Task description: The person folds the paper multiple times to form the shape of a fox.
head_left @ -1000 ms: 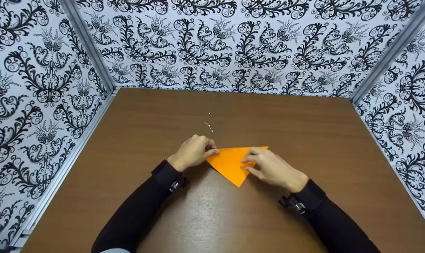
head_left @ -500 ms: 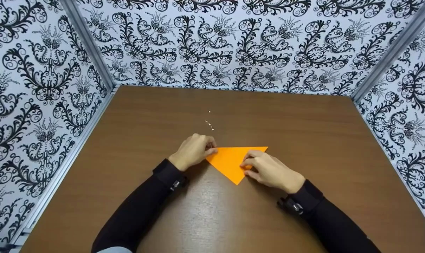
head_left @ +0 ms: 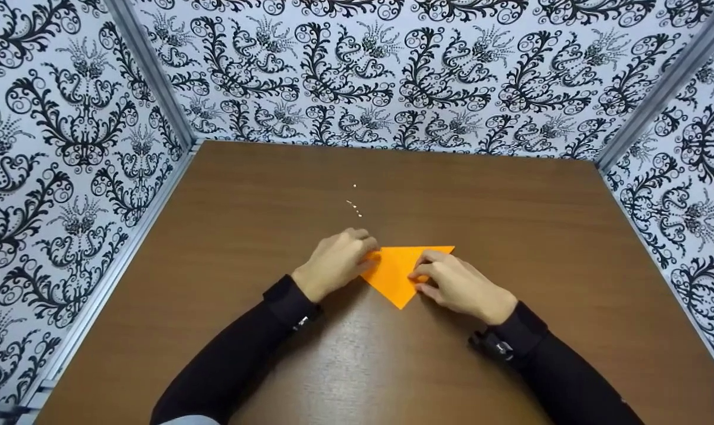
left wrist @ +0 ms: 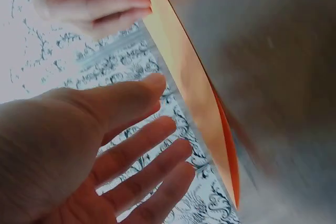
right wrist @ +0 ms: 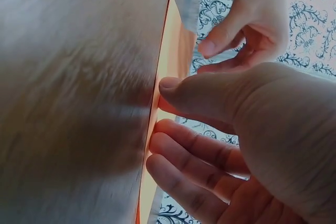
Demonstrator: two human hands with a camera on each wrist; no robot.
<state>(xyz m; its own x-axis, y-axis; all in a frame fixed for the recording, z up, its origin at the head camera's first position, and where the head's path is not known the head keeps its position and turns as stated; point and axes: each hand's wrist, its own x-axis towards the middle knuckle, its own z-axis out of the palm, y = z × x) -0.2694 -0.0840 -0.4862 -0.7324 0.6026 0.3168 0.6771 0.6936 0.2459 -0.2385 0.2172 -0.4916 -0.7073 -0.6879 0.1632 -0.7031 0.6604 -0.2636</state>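
Observation:
A sheet of orange paper (head_left: pixel 395 268), folded into a triangle, lies on the brown table with one corner pointing toward the person. Over its left corner, my left hand (head_left: pixel 340 260) hovers with thumb and fingers apart; the left wrist view shows bare space between those fingertips (left wrist: pixel 178 153) and the paper (left wrist: pixel 191 85). Along that side the folded layers gape slightly. At the right slanted edge, my right hand (head_left: pixel 460 286) rests its thumb and fingertips on the paper (right wrist: pixel 170 51). Part of the right side is hidden under this hand.
Several small white specks (head_left: pixel 355 206) mark the table (head_left: pixel 262 195) beyond the paper. Patterned black-and-white walls (head_left: pixel 362 71) enclose the table at the back and sides, with grey metal posts (head_left: pixel 156 77) at the corners. Both wrists carry black straps with small devices.
My left hand has let go of the paper's left corner and shifted right over it. The right hand has settled on the right edge, and the paper lies flatter.

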